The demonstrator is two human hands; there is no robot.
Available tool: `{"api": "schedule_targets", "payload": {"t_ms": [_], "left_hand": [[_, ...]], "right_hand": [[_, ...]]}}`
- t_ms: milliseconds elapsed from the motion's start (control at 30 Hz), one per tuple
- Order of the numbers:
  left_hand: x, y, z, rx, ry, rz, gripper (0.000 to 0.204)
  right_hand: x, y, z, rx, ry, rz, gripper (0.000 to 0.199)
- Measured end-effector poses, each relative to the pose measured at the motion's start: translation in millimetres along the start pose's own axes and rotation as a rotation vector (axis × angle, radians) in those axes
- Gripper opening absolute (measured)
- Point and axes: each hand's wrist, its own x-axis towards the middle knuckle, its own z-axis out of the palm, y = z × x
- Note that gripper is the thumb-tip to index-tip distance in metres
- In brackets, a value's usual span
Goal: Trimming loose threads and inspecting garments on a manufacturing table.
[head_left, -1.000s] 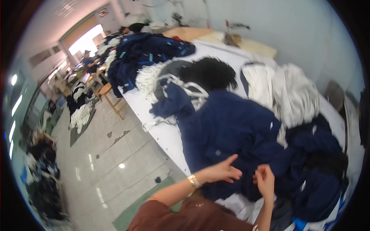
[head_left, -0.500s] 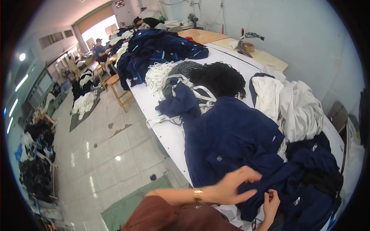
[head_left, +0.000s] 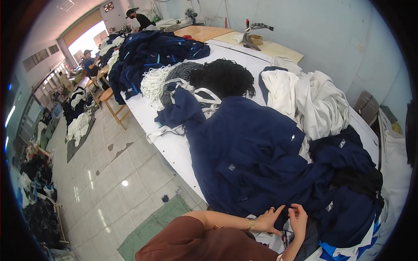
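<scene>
Navy garments [head_left: 244, 152] with small pale logo patches lie heaped across the white table in front of me. At the heap's near edge, my left hand [head_left: 266, 221] rests against the navy cloth, thumb and forefinger spread apart. Just to its right is my right hand [head_left: 298, 221], fingers bent and thumb drawn in at the edge of the same cloth. Whatever sits between the right fingertips is too small to make out. A narrow fold of navy fabric shows between both hands. Beneath them are white pieces and a small dark item [head_left: 285, 238], partly hidden.
Bundles of white cord [head_left: 156, 85] and black cord [head_left: 228, 78] lie beyond the garments. White cloth [head_left: 322, 102] is piled at right. Farther off are another navy heap [head_left: 156, 50], a wooden stool [head_left: 111, 102] and two people. A green mat [head_left: 152, 224] covers floor at left.
My left hand has come down from above the garments to their near edge, close to my right hand. The right hand has shifted slightly left. The whole view has swung right.
</scene>
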Motion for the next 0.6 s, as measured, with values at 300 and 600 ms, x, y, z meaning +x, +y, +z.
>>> {"api": "schedule_targets", "payload": {"t_ms": [300,600], "left_hand": [[10.7,21.9,-6.0,-0.464,0.280,-0.028,0.067],[-49.5,101.2,-194.1,-0.325,0.690,0.350,0.032]], "right_hand": [[-12.7,-11.9,-5.0,0.316,0.063,-0.067,0.022],[43.9,-30.1,-0.7,-0.290,0.718,-0.424,0.034]]}}
